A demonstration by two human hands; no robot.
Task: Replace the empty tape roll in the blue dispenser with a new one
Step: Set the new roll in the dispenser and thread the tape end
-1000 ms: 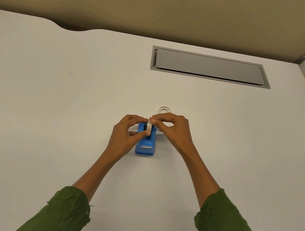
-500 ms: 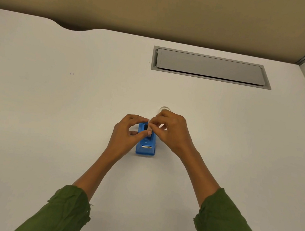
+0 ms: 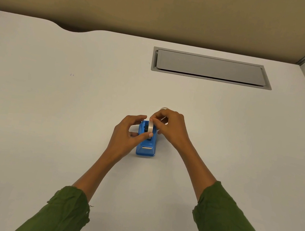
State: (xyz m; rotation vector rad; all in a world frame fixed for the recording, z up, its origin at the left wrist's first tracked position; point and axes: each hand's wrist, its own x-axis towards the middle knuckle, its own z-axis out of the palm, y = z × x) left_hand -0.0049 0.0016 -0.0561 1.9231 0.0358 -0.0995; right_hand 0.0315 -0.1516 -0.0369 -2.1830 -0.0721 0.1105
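Two forearms in dark green sleeves [image 3: 61, 214] reach forward from the bottom of the view across a plain off-white desk [image 3: 50, 121]. The hands meet near the middle of the desk, over a small blue tape dispenser [image 3: 145, 149] that stands on the surface with its metal cutter end toward the viewer.

The left hand [image 3: 128, 133] curls around the dispenser's left side. Its thumb lies across the top, and its tip touches the near side of a white tape roll [image 3: 150, 126]. The roll stands on edge in the dispenser's well, around a dark hub, with its upper part rising above the blue body. The right hand [image 3: 169, 127] comes in from the right, its thumb and forefinger closed in a pinch on the top of the roll; the other fingers are folded loosely behind.

Just beyond the right hand, a pale ring [image 3: 165, 108] lies on the desk, mostly hidden by the knuckles.

Farther back, a long grey rectangular hatch [image 3: 210, 67] is set flush into the desk, to the right of centre. The desk's far edge has a shallow curved notch [image 3: 73, 29] toward the left. Behind it rises a tan partition wall [image 3: 162, 8], with a metal corner strip at the right.
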